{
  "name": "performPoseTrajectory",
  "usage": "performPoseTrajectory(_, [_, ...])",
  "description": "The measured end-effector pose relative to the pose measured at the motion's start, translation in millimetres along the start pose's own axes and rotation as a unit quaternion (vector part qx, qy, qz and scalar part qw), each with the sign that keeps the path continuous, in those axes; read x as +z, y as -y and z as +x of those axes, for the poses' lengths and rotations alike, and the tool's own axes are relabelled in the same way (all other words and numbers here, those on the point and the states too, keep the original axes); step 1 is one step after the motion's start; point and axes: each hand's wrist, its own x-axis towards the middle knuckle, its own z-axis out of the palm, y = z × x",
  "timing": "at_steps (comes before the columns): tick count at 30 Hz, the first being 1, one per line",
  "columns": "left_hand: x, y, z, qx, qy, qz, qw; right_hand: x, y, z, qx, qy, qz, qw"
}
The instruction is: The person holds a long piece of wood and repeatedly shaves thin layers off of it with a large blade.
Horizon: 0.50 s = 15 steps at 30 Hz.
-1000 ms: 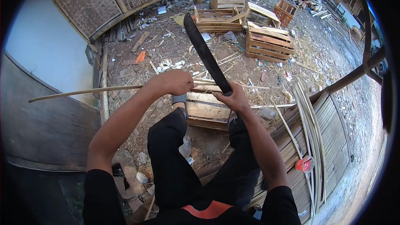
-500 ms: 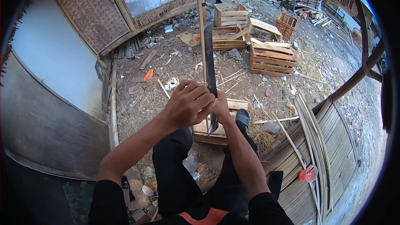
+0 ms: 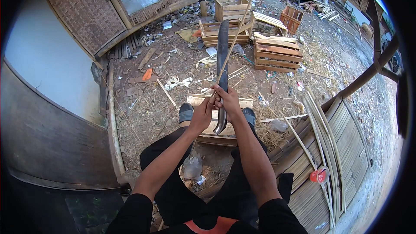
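Observation:
My right hand [image 3: 230, 103] is closed round a machete just above its curved handle [image 3: 221, 122]. The machete's long dark blade [image 3: 222, 45] points away from me. A thin bamboo strip [image 3: 241, 24] slants across the blade, from the far upper right down to my fingers. Closed on the strip's near end is my left hand [image 3: 203, 115], its fingertips touching the right hand's. The exact grip on that end is partly hidden by the fingers. Beneath both hands, between my sandalled feet, stands a low wooden crate [image 3: 216, 141].
Slatted wooden crates [image 3: 277, 54] stand ahead on littered ground. To my right, a bamboo slat platform [image 3: 346, 147] carries long bamboo strips [image 3: 323, 134] and a red plastic cup [image 3: 320, 175]. A white wall [image 3: 52, 65] rises at left; a dark pole [image 3: 366, 78] slants at right.
The bamboo strip, upright left of the blade before, now leans right across it. My left hand has moved down beside the right. My left foot now shows, and the view has shifted slightly.

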Motion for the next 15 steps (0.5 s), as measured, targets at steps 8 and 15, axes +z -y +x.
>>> performPoseTrajectory(8, [-53.7,-21.9,36.9,0.002,-0.029,0.237,0.971,-16.2,3.1,4.1,-0.072,-0.116,-0.108,0.985])
performPoseTrajectory(15, [-89.0,-37.4,25.0,-0.052,-0.07,0.208,0.974,-17.0,6.5,-3.3,-0.115,-0.183,-0.093,0.972])
